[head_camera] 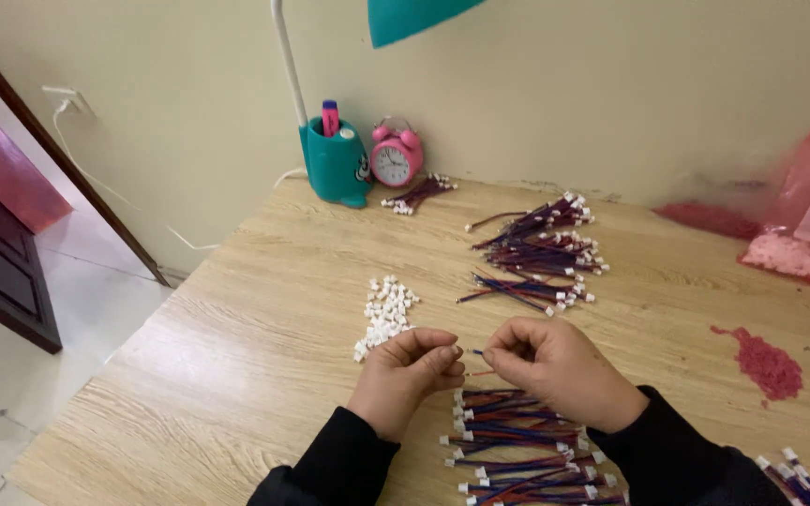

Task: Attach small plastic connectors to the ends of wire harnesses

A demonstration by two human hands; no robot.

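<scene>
While both hands are meeting over the middle of a pale wooden surface (236,309), the left hand (412,367) is curling its fingers (440,357) around something small and pale, too tiny to make out clearly. The right hand (555,367) is pinching the end of a thin red and blue wire (477,353) between thumb and forefinger, with the wire tip pointing across the small gap toward the left hand. Both arms are wearing black sleeves.

Just beyond the left hand, a small pile of white plastic connectors (384,314) is lying on the surface. Directly below the hands, nearest the person, rows of finished wires with white ends (517,450) are lying side by side. Farther back, more bundles of wires (541,251) are sitting in loose heaps. Against the wall, a teal lamp base (337,164) holding a pink pen is standing just beside a pink alarm clock (396,155). At the far right, a pink plastic bag (803,220) is resting on the surface, with a patch of red bits (767,361) nearby.
</scene>
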